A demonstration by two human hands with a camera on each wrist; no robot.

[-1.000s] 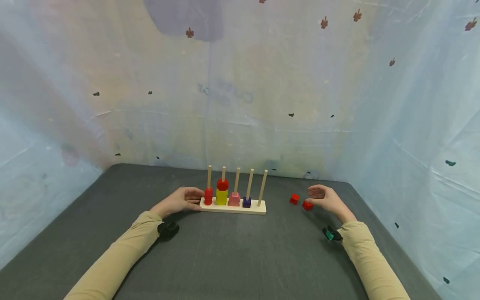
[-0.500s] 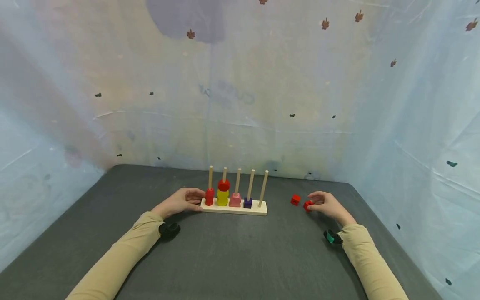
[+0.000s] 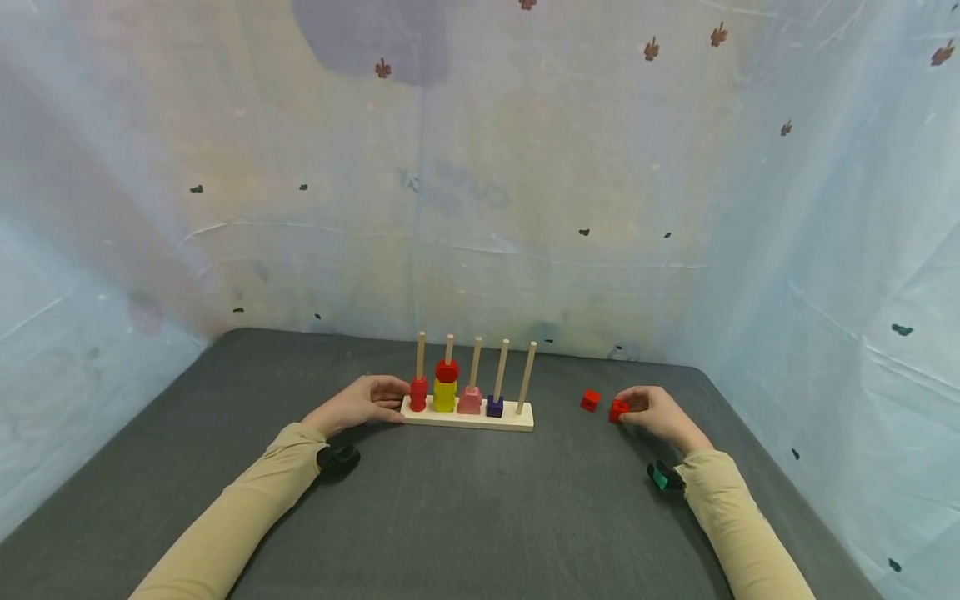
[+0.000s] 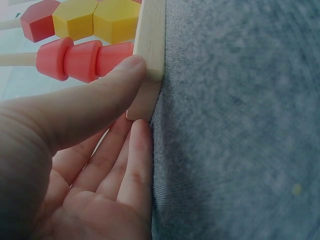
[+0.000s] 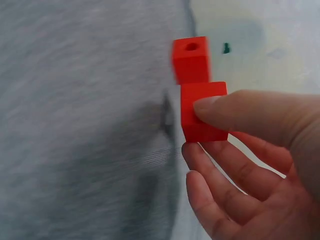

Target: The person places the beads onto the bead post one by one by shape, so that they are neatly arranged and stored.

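My left hand (image 3: 365,402) grips the left end of a pale wooden peg stand (image 3: 465,419), the thumb pressing on the edge of its base in the left wrist view. On its upright pegs sit red round beads (image 4: 82,59), yellow beads (image 3: 445,397) under a red six-sided one (image 3: 447,371), a pink bead (image 3: 470,401) and a dark purple cube (image 3: 495,407). The rightmost peg (image 3: 527,377) is bare. Over to the right, my right hand (image 3: 654,412) pinches a red cube (image 5: 205,117) between thumb and fingers. Whether that cube touches the table cannot be told.
A second red cube (image 3: 590,400), with a hole in its top, lies on the dark grey table (image 3: 480,508) just left of the right hand. Pale plastic sheeting (image 3: 480,275) hangs behind the table and along both sides.
My right hand has lowered slightly, and its thumb and fingers have closed on the nearer red cube, which has turned a little. The left hand keeps its hold on the stand.
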